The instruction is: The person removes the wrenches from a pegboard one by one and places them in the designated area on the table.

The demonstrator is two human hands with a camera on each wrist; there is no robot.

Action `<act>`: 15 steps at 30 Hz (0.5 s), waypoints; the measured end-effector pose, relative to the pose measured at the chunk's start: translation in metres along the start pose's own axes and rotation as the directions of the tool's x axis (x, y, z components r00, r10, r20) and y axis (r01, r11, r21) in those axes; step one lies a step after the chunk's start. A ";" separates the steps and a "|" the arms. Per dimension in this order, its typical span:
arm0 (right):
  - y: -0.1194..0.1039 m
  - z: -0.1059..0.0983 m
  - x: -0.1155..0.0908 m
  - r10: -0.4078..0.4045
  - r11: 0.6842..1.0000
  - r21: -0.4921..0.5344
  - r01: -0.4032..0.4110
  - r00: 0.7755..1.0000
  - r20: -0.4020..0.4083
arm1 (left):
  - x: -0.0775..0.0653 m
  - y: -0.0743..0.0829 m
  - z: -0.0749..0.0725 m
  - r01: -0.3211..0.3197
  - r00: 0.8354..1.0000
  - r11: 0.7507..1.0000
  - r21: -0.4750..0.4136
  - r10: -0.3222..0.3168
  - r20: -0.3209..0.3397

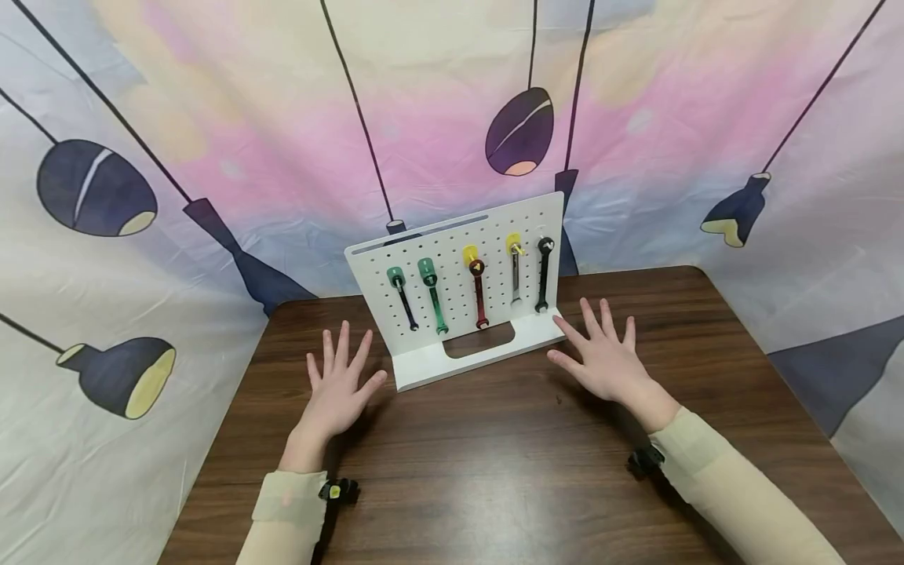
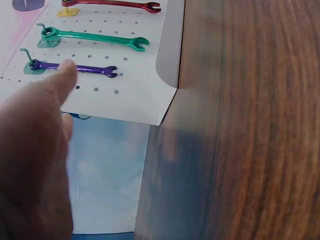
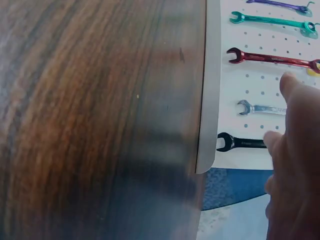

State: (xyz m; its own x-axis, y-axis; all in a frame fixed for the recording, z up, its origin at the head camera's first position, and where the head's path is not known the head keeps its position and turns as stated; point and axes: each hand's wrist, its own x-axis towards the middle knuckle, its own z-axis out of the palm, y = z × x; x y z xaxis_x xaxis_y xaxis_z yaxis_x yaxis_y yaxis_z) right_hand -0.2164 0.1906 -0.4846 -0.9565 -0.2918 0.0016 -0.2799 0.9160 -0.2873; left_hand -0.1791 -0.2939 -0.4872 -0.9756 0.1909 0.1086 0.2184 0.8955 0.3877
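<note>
One broad, creased cloth backdrop (image 1: pixel 282 102) fills the rear, soft pinks and blues printed with dark pendant lamps, and in front stands the wood-grain table (image 1: pixel 480 471), deep brown, streaky, round-cornered, a pale sheen across its middle. Towards its back edge, the white pegboard (image 1: pixel 455 294): an L-shaped sheet, long slot along the top, rows of punched holes, rounded cutout in the base. Plain cream sleeves (image 1: pixel 286 510) lead up on both sides. The left hand (image 1: pixel 335 396), just beside the board's left corner, has its fingers fanned wide, released; the right hand (image 1: pixel 607 365), near the opposite corner, is splayed and released too. And look at those glossy combination wrenches (image 1: pixel 479 298), five hanging on the board, ring ends up, forked ends down: black wrench (image 3: pixel 245 143) far right, red wrench (image 3: pixel 275 59) in the middle, green wrench (image 2: pixel 95 37) second from left, shiny silver wrench (image 3: pixel 270 109) second from right, slim purple wrench (image 2: pixel 95 69) far left. Smallest, rounded hook plates (image 1: pixel 427 267), green and yellow.
</note>
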 end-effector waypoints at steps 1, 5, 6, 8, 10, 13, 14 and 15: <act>0.000 0.000 0.001 -0.009 1.000 0.020 0.009 1.000 -0.010 | 0.000 0.000 -0.001 -0.013 1.000 1.000 -0.021 0.012 -0.023; 0.001 0.000 0.002 -0.043 0.994 0.096 0.048 0.998 -0.048 | 0.001 0.000 -0.002 -0.047 0.991 0.988 -0.147 0.028 -0.129; 0.002 0.000 0.002 -0.055 0.992 0.115 0.061 0.997 -0.057 | 0.001 0.001 -0.002 -0.054 0.987 0.981 -0.185 0.025 -0.157; 0.003 -0.001 0.001 -0.079 0.985 0.149 0.088 0.995 -0.068 | 0.001 0.004 -0.004 -0.070 0.978 0.962 -0.265 0.014 -0.209; 0.004 -0.002 0.001 -0.099 0.974 0.197 0.113 0.992 -0.077 | 0.001 0.006 -0.006 -0.087 0.965 0.929 -0.359 -0.011 -0.262; 0.006 -0.004 0.001 -0.126 0.948 0.283 0.148 0.987 -0.096 | 0.003 0.013 -0.011 -0.112 0.941 0.848 -0.517 -0.077 -0.330; 0.006 -0.005 0.002 -0.132 0.936 0.313 0.159 0.985 -0.107 | 0.004 0.015 -0.012 -0.128 0.932 0.805 -0.580 -0.103 -0.349; 0.006 -0.006 0.002 -0.137 0.925 0.341 0.170 0.984 -0.118 | 0.006 0.018 -0.013 -0.143 0.920 0.756 -0.639 -0.136 -0.367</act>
State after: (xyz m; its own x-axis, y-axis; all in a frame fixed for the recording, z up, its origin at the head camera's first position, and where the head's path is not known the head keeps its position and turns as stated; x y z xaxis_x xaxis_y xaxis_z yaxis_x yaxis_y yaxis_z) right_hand -0.2208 0.1973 -0.4810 -0.9121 -0.3798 0.1541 -0.3930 0.7037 -0.5919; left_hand -0.1813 -0.2822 -0.4677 -0.9191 -0.0935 0.3829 0.3194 0.3924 0.8625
